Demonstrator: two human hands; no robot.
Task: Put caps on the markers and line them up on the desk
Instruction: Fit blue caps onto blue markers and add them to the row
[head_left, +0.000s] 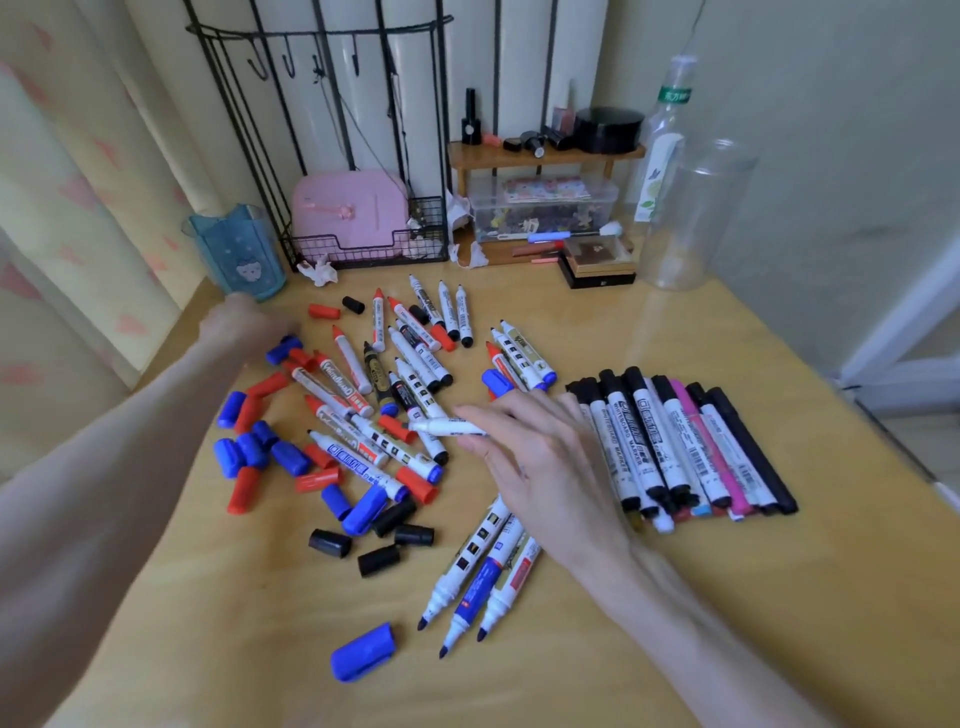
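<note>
Right hand (540, 462) pinches white marker (452, 427) between fingertips, above uncapped marker pile (400, 364) mid-desk (675, 597). Left hand (244, 325) blurred at far-left loose caps (260, 441); grip unclear. Capped markers row (685, 447) lies right.

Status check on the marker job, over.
Right hand pinching an uncapped white marker. Left hand blurred, reaching at loose blue caps. Capped row lined up right; big uncapped pile remains. Nothing blocking.
</note>
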